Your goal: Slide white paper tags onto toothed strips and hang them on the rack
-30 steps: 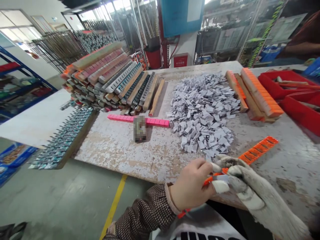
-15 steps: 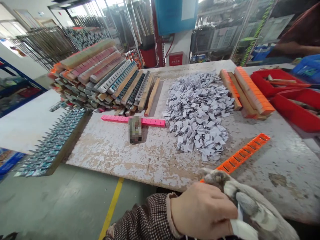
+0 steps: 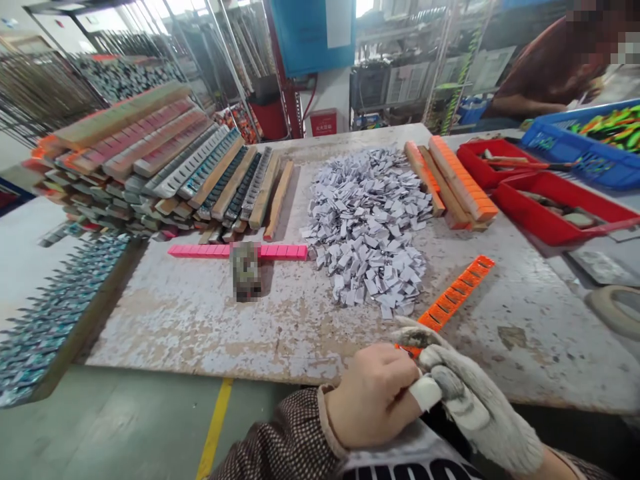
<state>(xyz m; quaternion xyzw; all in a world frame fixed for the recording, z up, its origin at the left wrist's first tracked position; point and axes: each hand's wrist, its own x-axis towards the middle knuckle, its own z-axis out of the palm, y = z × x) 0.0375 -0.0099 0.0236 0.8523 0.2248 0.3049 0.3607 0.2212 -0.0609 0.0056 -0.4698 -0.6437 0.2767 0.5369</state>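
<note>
My left hand [image 3: 373,397], bare with white tape round the thumb, is closed at the near table edge, its fingertips hidden against the other hand. My right hand [image 3: 465,390] wears a dirty white glove. Its fingers are curled round the near end of an orange slotted strip [image 3: 457,293], which slants away to the right over the table. Whatever small thing lies between the two hands cannot be made out. Beyond them spreads a heap of small white-grey pieces [image 3: 370,213]. A pink strip [image 3: 285,253] lies left of the heap, with a partly blurred block [image 3: 246,270] against it.
Stacked slotted bars [image 3: 150,160] fill the back left. Rows of teal pieces [image 3: 65,307] lie on the left. Orange bars [image 3: 460,177], red bins [image 3: 565,207], a blue basket [image 3: 590,143] and a tape roll [image 3: 617,307] are on the right. A person [image 3: 545,67] is at the back right.
The view has turned right, showing more of the blue basket and the person. Both hands have come up and left in the picture, still close together at the orange strip's near end.
</note>
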